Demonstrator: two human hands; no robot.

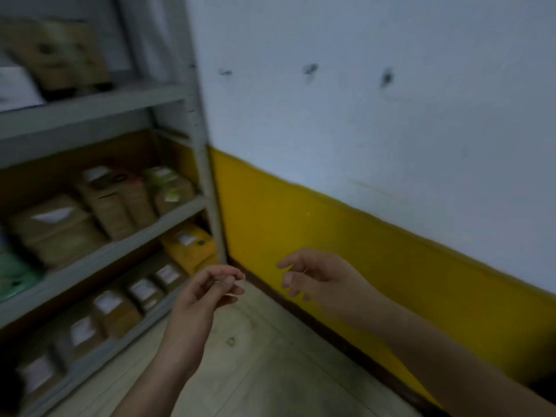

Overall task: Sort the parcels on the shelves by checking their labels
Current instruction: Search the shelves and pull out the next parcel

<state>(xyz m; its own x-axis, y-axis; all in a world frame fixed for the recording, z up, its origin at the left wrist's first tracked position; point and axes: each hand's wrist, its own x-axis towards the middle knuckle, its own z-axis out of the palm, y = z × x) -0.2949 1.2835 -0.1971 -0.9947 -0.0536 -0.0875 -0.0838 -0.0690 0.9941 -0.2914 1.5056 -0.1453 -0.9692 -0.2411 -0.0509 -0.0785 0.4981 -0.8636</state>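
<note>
Left hand (207,293): hanging in front of the rack's lower corner, palm turned inward, fingers loosely curled with the thumb near the fingertips, holding nothing. Right hand (319,278): hovering level with it before the yellow band, fingers loosely bent toward the left hand, holding nothing. Both hands are staying apart, with a clear gap between them, and neither is touching a parcel.

Rack (207,164): grey metal, standing at the left against the wall, three loaded levels showing.
- Top level: white item (15,88) lying at the far left; brown parcel (60,55) sitting just beside it.
- Middle level: green bag (12,272) lying at the left edge; wide parcel (54,233) with a white label resting next to it; upright parcels (111,200) standing side by side further right; green-taped parcel (171,188) standing at the end by the post.
- Lower level: row of parcels (114,311), brown, each bearing a white label on top, running along the shelf; yellow parcel (189,245) leaning at the right end, just behind the left hand.

Labels are showing too blurred to read.

Floor (255,371): pale boards lying under both forearms.

Wall (361,100): pale upper part carrying three dark marks (386,77); yellow band (421,266) running below; dark skirting (331,326) meeting the floor.
</note>
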